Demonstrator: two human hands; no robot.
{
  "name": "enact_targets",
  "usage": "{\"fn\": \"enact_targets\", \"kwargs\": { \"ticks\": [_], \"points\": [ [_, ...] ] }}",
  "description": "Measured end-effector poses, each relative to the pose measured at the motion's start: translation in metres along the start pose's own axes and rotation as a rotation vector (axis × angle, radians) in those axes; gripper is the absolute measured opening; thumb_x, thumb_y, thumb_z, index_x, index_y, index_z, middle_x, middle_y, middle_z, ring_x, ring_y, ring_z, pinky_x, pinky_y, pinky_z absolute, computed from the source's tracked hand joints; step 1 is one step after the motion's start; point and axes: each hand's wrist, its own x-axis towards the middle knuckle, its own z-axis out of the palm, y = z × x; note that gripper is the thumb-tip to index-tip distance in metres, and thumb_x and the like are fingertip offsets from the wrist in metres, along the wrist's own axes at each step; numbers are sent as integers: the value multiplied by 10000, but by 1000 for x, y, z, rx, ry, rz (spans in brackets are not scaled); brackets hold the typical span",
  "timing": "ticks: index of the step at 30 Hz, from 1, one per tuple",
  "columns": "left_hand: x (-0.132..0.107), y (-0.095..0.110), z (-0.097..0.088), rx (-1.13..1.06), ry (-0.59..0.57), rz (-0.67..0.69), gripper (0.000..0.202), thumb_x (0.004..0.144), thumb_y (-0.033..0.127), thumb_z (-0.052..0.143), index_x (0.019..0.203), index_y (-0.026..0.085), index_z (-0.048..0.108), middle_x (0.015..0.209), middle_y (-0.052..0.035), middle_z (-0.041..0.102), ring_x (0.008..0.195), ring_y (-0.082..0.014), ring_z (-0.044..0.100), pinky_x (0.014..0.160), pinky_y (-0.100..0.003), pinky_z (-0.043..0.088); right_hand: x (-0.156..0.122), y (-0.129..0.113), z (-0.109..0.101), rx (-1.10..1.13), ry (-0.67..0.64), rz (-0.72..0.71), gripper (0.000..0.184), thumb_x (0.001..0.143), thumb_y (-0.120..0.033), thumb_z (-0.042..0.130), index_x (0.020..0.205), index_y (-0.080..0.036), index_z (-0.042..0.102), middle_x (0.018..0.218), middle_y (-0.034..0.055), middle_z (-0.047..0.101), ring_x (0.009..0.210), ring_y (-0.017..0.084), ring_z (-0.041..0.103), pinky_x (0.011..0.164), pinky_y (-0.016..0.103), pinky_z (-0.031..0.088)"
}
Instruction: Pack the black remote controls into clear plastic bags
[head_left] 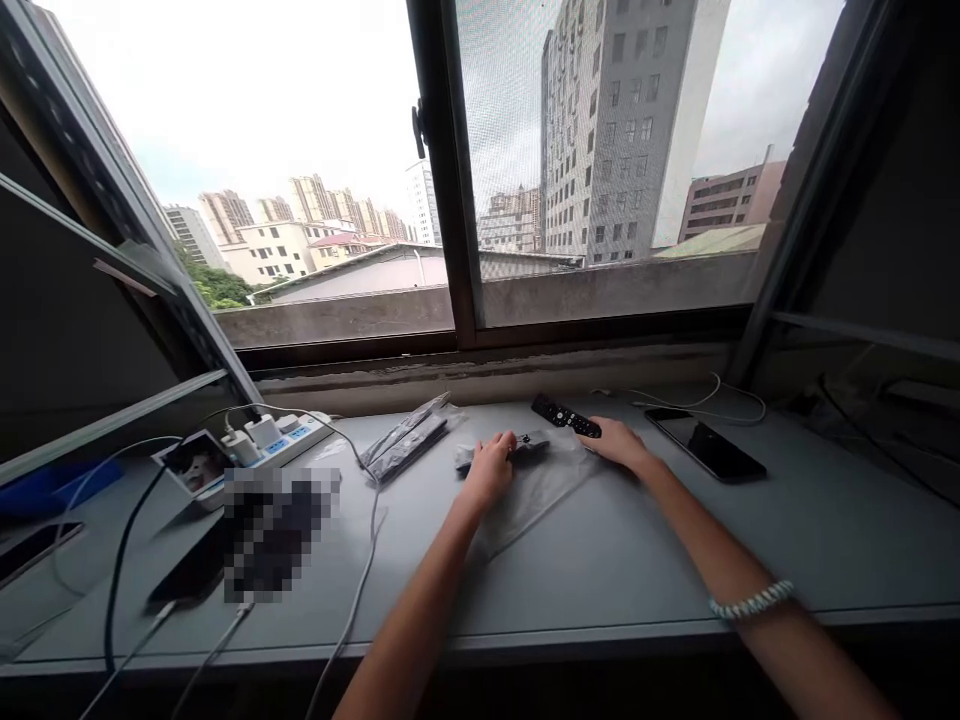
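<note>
My left hand (pixel 491 468) rests on a clear plastic bag (pixel 536 495), its fingers curled over a dark, long object (pixel 531 452) inside it. The dark object looks like a remote, though the bag and hand partly cover it. A black remote control (pixel 566 414) with rows of buttons lies just behind the bag. At its near right end is my right hand (pixel 613 443), fingers closed around that end and close to the bag's edge. The fingertips are partly hidden. Left of my hands lie more bagged dark objects (pixel 409 448).
A black phone (pixel 709 445) lies at the right, near a white cable (pixel 739 415). On the left stand a white power strip (pixel 277 445) with plugs and a small box (pixel 196 465). Phones (pixel 206 550) on charging cables lie in front. A window frame (pixel 465 335) rises behind the table.
</note>
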Motion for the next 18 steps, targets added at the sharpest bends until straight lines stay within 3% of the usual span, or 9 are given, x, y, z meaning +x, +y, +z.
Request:
{"fn": "enact_targets", "kwargs": {
  "ticks": [5,11,15,18],
  "points": [
    [7,-2,10,-73,34,100,317,742,3,371,943,220,485,1042,-8,597,983,-147,548,1085,-387,232,0,-3,0,4,21,7,382,719,-356,613,1077,-227,648,1008,82,657,918,273,592,678,286,420],
    [16,-8,18,-91,95,50,249,791,56,409,946,223,509,1136,-29,584,1221,-197,429,1103,-449,186,-2,-6,-3,-21,34,19,379,726,-362,609,1079,-227,642,1022,87,653,936,289,587,690,302,418],
    [21,-19,18,-158,79,56,222,803,96,428,941,235,533,1131,-8,586,1229,-183,421,1106,-424,197,-2,-6,-6,-33,124,59,375,764,-333,575,1124,-232,607,1027,91,649,942,290,585,668,303,417],
    [17,-15,15,-120,148,103,173,806,155,475,928,229,572,1131,-27,571,1191,-195,447,1106,-425,174,-4,-4,-8,-42,207,75,364,791,-323,557,1145,-253,596,991,87,656,907,287,597,638,303,419]
  ]
}}
